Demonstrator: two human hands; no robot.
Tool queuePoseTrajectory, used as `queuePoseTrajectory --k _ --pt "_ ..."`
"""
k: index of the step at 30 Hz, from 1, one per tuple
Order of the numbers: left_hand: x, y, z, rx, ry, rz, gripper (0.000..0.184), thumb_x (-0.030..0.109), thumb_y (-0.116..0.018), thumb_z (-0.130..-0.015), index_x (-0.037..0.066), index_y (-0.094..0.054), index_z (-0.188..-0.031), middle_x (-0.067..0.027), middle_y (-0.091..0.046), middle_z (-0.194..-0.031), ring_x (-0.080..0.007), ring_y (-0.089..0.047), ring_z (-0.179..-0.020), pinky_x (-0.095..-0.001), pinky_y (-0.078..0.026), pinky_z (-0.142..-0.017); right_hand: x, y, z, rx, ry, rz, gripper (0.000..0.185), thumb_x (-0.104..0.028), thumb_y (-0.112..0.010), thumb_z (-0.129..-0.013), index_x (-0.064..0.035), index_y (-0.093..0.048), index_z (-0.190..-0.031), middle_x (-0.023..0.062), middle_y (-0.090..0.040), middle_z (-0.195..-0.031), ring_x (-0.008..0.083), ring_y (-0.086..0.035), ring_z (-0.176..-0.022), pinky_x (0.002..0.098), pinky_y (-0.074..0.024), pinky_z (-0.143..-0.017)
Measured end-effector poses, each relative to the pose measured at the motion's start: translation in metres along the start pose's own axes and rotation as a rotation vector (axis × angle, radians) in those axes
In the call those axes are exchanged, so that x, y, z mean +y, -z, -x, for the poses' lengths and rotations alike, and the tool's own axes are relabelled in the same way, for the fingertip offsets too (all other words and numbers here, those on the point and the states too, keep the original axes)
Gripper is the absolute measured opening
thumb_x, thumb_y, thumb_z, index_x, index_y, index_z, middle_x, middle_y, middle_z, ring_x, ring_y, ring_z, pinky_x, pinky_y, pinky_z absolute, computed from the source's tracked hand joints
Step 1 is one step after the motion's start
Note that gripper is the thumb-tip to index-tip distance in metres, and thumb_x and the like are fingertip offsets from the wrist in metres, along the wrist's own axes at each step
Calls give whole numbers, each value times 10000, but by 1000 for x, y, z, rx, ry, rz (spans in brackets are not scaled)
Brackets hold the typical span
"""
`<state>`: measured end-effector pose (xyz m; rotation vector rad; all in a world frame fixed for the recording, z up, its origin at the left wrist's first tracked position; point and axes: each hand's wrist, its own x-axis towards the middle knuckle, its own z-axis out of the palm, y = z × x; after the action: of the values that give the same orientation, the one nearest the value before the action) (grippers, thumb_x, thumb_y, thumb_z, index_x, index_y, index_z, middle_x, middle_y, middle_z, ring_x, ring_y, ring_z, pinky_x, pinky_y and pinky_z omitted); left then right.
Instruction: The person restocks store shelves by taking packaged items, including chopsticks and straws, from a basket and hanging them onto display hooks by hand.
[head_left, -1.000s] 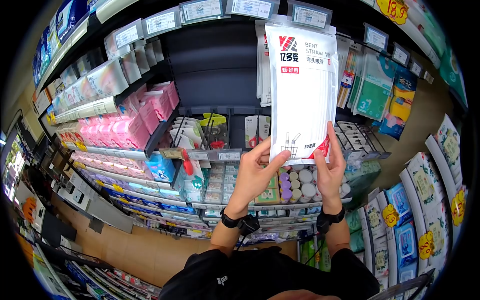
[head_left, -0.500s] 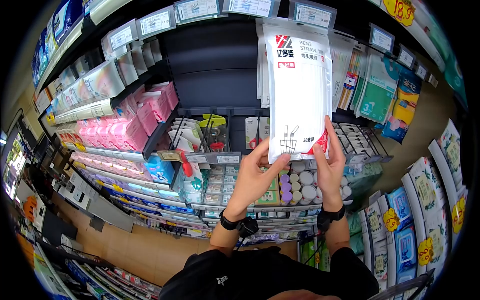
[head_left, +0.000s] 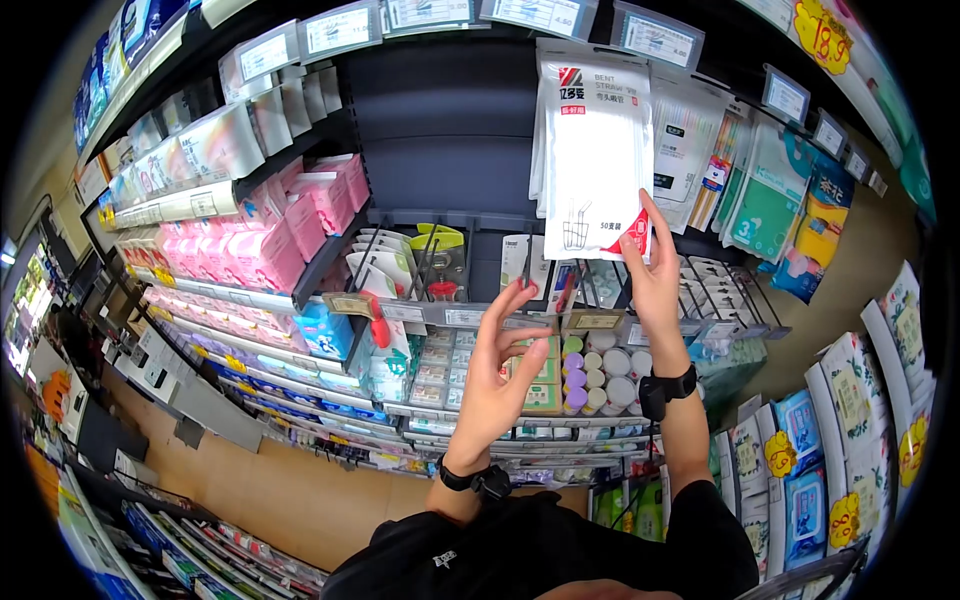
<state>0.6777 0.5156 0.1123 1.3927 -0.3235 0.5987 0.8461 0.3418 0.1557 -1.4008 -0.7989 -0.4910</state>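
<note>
A white pack of bent straws (head_left: 598, 160) with a red lower corner hangs upright at the front of the display, other packs showing behind its left edge. My right hand (head_left: 655, 275) pinches that red corner, thumb on the front and the other fingers at the edge or partly behind. Below and left of the pack, my left hand (head_left: 497, 375) is open and holds nothing, its fingers spread and curved. It is apart from the pack, in front of the lower shelf.
Price tags (head_left: 657, 40) line the top rail. Pink tissue packs (head_left: 250, 250) fill the left shelf. Hooks with kitchen tools (head_left: 440, 262) stick out below the dark back panel (head_left: 440, 150). Lidded round containers (head_left: 620, 390) stand lower down. Teal bags (head_left: 770, 190) hang at right.
My left hand has let go of the pack's lower left and dropped down and left. The pack has moved back toward the display, with my right hand still at its corner.
</note>
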Motion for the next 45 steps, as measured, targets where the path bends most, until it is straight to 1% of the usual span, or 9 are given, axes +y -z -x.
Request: queuePoseTrajectory --k 12,14,15,20,24,26,30,42,45 --pt "2 11 20 52 17 -25 582 105 -606 -990 33 -372 -1518 -163 -462 -1507 -177 -611 -1169 -284 -489 -887 27 -7 -22 -118 -145 136 680 -78 -631 -953 -113 -351 -1571 168 -522 -1431 198 -566 -1230 334 -486 -998" --pt "1 11 25 48 18 -41 568 101 -599 -994 33 -381 -1514 -160 -469 -1502 -178 -612 -1168 -275 -488 -876 28 -7 -19 -63 -123 169 652 -87 -640 -941 -135 -406 -1547 190 -501 -1450 229 -524 -1289 369 -445 -1055" --pt "1 11 28 47 18 -55 554 97 -591 -998 32 -390 -1509 -156 -476 -1497 -178 -613 -1167 -265 -487 -865 29 -5 -17 -50 -105 221 635 -112 -645 -933 -160 -437 -1531 242 -434 -1514 314 -425 -1409 415 -360 -1131" --pt "8 10 46 41 83 -44 521 113 -595 -1001 32 -426 -1487 -145 -521 -1461 -184 -616 -1173 -290 -487 -912 -4 3 24 -21 -30 423 624 -144 -655 -925 -153 -452 -1515 305 -346 -1562 413 -255 -1506 450 -263 -1181" --pt "10 1 66 28 103 -21 508 127 -603 -1004 32 -441 -1477 -138 -547 -1438 -191 -619 -1176 -315 -485 -955 -49 7 68 -74 -14 435 584 -128 -641 -936 -120 -475 -1495 283 -401 -1537 382 -346 -1471 457 -308 -1165" --pt "16 -5 80 23 115 -18 506 126 -600 -1006 32 -441 -1477 -137 -549 -1437 -192 -619 -1179 -316 -483 -959 -68 12 97 -172 -47 194 551 -99 -629 -948 -56 -481 -1477 230 -467 -1507 317 -443 -1415 426 -368 -1130" --pt "23 -16 115 17 157 0 505 114 -601 -1002 27 -444 -1474 -139 -551 -1435 -190 -622 -1175 -317 -481 -963 -121 20 161 -316 -320 -80 459 -37 -594 -969 29 -508 -1415 152 -611 -1347 212 -617 -1204 346 -495 -989" --pt "48 -54 268 22 316 100 431 119 -559 -1025 -18 -484 -1428 -169 -610 -1356 -172 -648 -1097 -278 -480 -912 -188 68 333 -326 -589 -255 476 -23 -582 -965 39 -466 -1422 171 -642 -1249 201 -666 -1073 312 -501 -925" --pt "61 -62 302 25 365 91 428 127 -556 -1028 -19 -487 -1424 -168 -619 -1342 -172 -651 -1090 -279 -479 -911 -206 73 366 -302 -676 -377 590 -14 -576 -955 10 -351 -1499 182 -521 -1403 218 -624 -1118 316 -494 -926"
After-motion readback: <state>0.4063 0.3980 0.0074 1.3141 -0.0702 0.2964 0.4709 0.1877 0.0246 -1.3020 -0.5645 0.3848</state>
